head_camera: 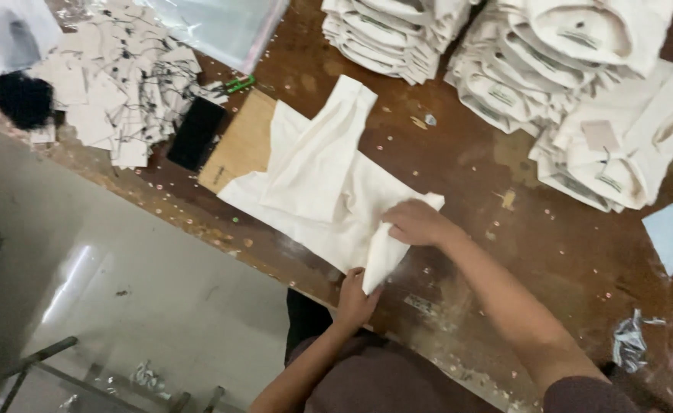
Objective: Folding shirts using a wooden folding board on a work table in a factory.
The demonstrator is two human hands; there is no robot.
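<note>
Gripping a cream garment [329, 183] on the wooden table [550, 237], left hand [354, 298] pinches its corner; right hand [417, 222] clutches a fold; folded stacks [535, 69] behind, paper tags [114, 84] well apart, thin board [241, 141] beneath.

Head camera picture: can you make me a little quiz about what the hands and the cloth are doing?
1. True or false: both hands touch the cream garment.
2. What lies under the garment's far edge? A) a wooden board B) a metal tray C) a book
3. Which hand presses down on top of the cloth?

Key:
1. True: the left hand grips a corner at the table edge; the right hand rests on it.
2. A.
3. The right hand.
</note>
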